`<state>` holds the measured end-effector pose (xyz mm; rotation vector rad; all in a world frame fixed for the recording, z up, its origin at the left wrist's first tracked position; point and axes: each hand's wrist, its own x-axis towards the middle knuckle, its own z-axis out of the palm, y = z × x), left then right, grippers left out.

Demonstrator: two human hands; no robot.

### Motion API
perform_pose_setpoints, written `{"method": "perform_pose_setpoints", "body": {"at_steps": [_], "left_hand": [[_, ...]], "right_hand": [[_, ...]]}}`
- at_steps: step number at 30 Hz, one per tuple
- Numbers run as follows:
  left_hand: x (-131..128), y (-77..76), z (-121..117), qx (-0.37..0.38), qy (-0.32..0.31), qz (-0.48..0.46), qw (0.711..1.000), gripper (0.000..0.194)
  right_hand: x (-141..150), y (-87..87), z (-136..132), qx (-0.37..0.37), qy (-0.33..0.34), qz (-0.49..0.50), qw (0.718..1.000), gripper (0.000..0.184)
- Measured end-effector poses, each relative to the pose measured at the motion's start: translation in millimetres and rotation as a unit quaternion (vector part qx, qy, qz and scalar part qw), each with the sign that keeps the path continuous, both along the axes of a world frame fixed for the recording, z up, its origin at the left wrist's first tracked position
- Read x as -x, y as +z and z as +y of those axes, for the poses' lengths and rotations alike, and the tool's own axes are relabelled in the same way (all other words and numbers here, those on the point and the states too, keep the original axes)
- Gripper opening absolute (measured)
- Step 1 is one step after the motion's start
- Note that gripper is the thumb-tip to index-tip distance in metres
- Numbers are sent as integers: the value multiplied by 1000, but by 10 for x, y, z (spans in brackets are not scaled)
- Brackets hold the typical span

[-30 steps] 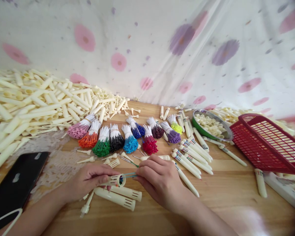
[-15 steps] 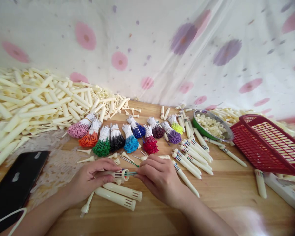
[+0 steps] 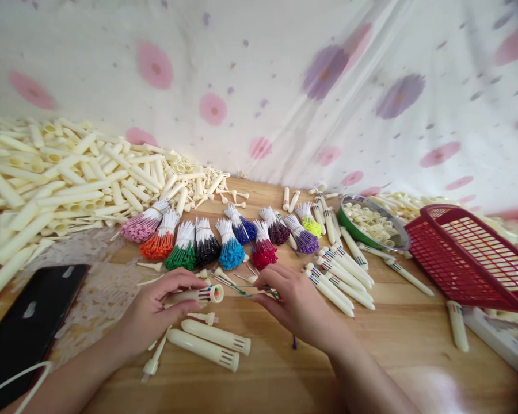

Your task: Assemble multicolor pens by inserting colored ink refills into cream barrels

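Observation:
My left hand [image 3: 155,310] is closed round a cream pen barrel [image 3: 201,295], its open end pointing right. My right hand [image 3: 296,302] is pinched on thin coloured refills [image 3: 242,290] lying just right of the barrel's mouth. Two more slotted cream barrels [image 3: 211,342] lie on the wooden table [image 3: 392,339] below my hands. A row of bundled refills [image 3: 207,244] in pink, orange, green, black, blue, red and purple stands just beyond my fingers.
A big heap of cream barrels [image 3: 56,178] fills the left. Finished pens [image 3: 341,276] lie right of my right hand. A green bowl of small parts [image 3: 373,221], a red basket [image 3: 470,256] and a black phone [image 3: 26,328] are around. A flowered cloth [image 3: 285,86] hangs behind.
My right hand has drawn back to the right, away from the barrel's mouth, and now pinches loose refills on the table. The left hand has lifted the barrel slightly further up the table.

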<state>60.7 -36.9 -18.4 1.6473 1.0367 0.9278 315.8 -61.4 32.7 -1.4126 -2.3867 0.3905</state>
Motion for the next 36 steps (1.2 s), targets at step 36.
{"method": "perform_pose_setpoints", "body": {"at_steps": [36], "left_hand": [[-45,-107,37,76,82,3,994,33]], "right_hand": [[-907,-412,651,72,-353,-150,921,19]]}}
